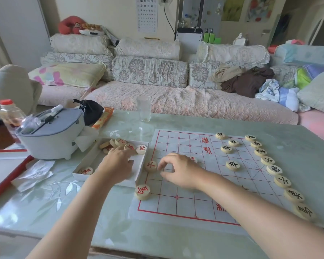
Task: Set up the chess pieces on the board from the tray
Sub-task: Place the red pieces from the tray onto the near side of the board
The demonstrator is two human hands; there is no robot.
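1. Two bare forearms reach in from 6 o'clock over a pale green, glass-topped surface (82, 202) towards a paper chess board (185, 202) printed with a red grid.
2. The left hand (118, 163) lies palm down inside a white tray (141, 171), which sits just at 9 o'clock of the board. Its wrist is straight, its fingers stretch towards 12 o'clock, and its thumb sticks out towards 3 o'clock.
3. Those fingers rest on a heap of red-lettered pieces (120, 143) at the tray's far end. I cannot tell whether they pinch one.
4. One more tray piece (85, 171) lies alone in the tray's near corner, at 8 o'clock of the left hand.
5. The right hand (178, 171) hovers over the board's 9 o'clock side, knuckles up and fingers loosely curled. Thumb and forefinger stand apart in a C shape with nothing between them.
6. Its forefinger tip is just beside a red edge piece (151, 166) that lies flat on the board's 9 o'clock border.
7. A second red piece (142, 191) lies on the same border, nearer, at 7 o'clock of the right hand.
8. A row of black-lettered pieces (274, 170) runs along the board's 3 o'clock edge, with a few more black pieces (232, 165) set further in.
9. A clear tumbler (144, 108) stands at 12 o'clock of the tray, and a grey case (51, 133) at 10 o'clock.
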